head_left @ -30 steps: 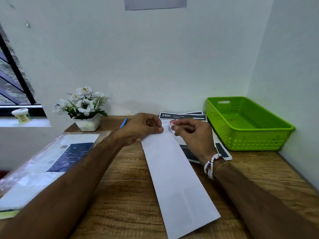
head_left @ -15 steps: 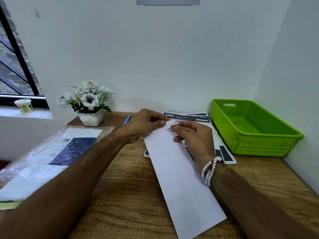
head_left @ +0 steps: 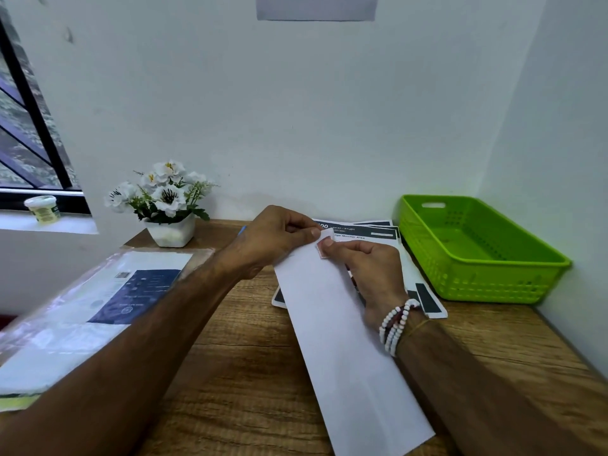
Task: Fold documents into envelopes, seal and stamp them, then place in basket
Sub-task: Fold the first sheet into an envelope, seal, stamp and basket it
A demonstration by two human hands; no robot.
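Note:
A long white envelope [head_left: 342, 340] lies lengthwise on the wooden desk [head_left: 243, 373], its far end over a stack of printed documents [head_left: 368, 232]. My left hand [head_left: 279, 238] pinches a small white backing paper at the envelope's far end. My right hand [head_left: 368, 268] pinches a small reddish stamp [head_left: 324, 247] against the envelope's far corner. The green basket [head_left: 477, 278] stands at the right, and nothing is visible inside it.
A white pot of artificial flowers [head_left: 167, 205] stands at the back left, a blue pen [head_left: 241, 230] just behind my left hand. A plastic sleeve of papers [head_left: 92, 307] lies at the left. A small jar [head_left: 42, 209] sits on the window sill. Walls close in behind and right.
The stamp has peeled off its backing and now shows between my two hands at the envelope's far corner. Both hands stay at the far end of the envelope.

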